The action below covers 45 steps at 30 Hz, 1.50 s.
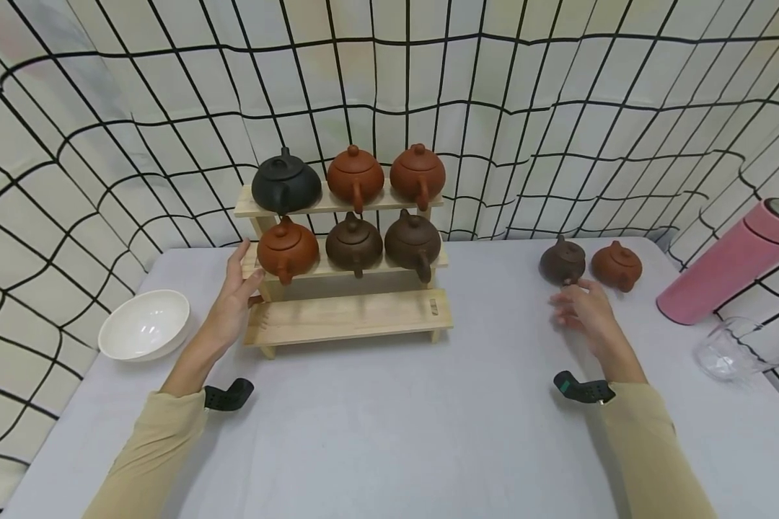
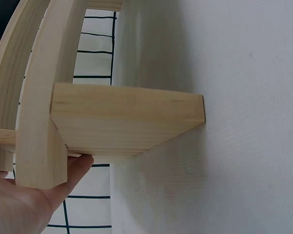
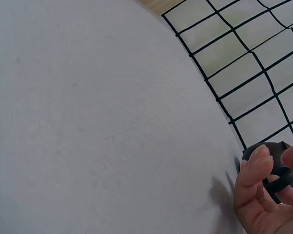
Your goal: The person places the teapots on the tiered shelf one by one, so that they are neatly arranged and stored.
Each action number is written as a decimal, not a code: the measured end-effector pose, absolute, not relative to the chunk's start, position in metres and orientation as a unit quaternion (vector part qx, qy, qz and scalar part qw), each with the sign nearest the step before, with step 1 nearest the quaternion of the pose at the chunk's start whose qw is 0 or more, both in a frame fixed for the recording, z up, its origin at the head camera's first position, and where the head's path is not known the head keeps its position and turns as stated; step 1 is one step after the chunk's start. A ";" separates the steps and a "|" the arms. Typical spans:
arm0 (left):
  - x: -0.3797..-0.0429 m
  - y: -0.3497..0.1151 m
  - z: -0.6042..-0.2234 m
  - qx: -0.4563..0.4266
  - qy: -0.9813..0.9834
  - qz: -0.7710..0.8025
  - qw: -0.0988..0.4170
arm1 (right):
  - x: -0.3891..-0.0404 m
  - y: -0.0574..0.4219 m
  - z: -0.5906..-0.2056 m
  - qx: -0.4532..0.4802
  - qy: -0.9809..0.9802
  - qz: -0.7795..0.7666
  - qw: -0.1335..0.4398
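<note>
My left hand (image 1: 229, 306) grips the left side of a three-tier wooden stand (image 1: 344, 318); in the left wrist view its thumb and fingers lie around a wooden upright (image 2: 41, 146). On the top tier sit a black teapot (image 1: 285, 182) and two reddish-brown teapots (image 1: 355, 176). The middle tier bears an orange-brown teapot (image 1: 288, 249) and two dark brown teapots (image 1: 353, 243). Far to the right, my right hand (image 1: 587, 310) holds the handle of another dark brown teapot (image 1: 562, 261), its fingers curled at the loop in the right wrist view. A reddish-brown teapot (image 1: 617, 265) stands just right of it.
A white bowl (image 1: 144, 326) sits left of the stand. At the right are a pink thermos (image 1: 730, 263) and a clear glass (image 1: 736, 351). White cloth covers the table (image 1: 389, 425), and a black wire grid (image 1: 487, 115) encloses its back and sides.
</note>
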State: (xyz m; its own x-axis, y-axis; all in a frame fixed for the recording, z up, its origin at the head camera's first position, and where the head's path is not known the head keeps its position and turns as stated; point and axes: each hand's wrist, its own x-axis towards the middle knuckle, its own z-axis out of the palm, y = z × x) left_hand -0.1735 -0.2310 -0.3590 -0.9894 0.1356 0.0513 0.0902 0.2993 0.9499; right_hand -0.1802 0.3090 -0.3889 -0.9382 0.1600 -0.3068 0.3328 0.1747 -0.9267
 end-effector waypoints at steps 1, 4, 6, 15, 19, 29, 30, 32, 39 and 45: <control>-0.173 -0.231 -0.359 0.070 0.806 0.587 0.019 | -0.181 0.309 -0.389 0.155 0.761 -0.626 0.072; -0.173 -0.231 -0.360 0.069 0.805 0.589 0.020 | -0.182 0.310 -0.392 0.145 0.749 -0.643 0.076; -0.173 -0.230 -0.360 0.069 0.804 0.590 0.020 | -0.182 0.311 -0.393 0.146 0.738 -0.654 0.073; -0.171 -0.228 -0.359 0.071 0.803 0.592 0.019 | -0.184 0.306 -0.394 0.160 0.707 -0.686 0.059; -0.171 -0.228 -0.359 0.072 0.806 0.587 0.019 | -0.180 0.303 -0.390 0.162 0.692 -0.703 0.036; -0.172 -0.230 -0.358 0.070 0.806 0.587 0.019 | -0.158 0.273 -0.334 0.073 0.720 -0.687 -0.062; -0.171 -0.230 -0.358 0.069 0.806 0.587 0.019 | -0.154 0.268 -0.325 0.056 0.726 -0.682 -0.072; -0.171 -0.231 -0.359 0.067 0.806 0.587 0.020 | -0.145 0.259 -0.308 0.016 0.734 -0.674 -0.084; -0.172 -0.232 -0.359 0.062 0.807 0.587 0.020 | -0.105 0.223 -0.256 -0.113 0.719 -0.684 -0.053; -0.172 -0.230 -0.357 0.067 0.809 0.584 0.018 | -0.077 0.182 -0.241 -0.183 0.725 -0.664 0.009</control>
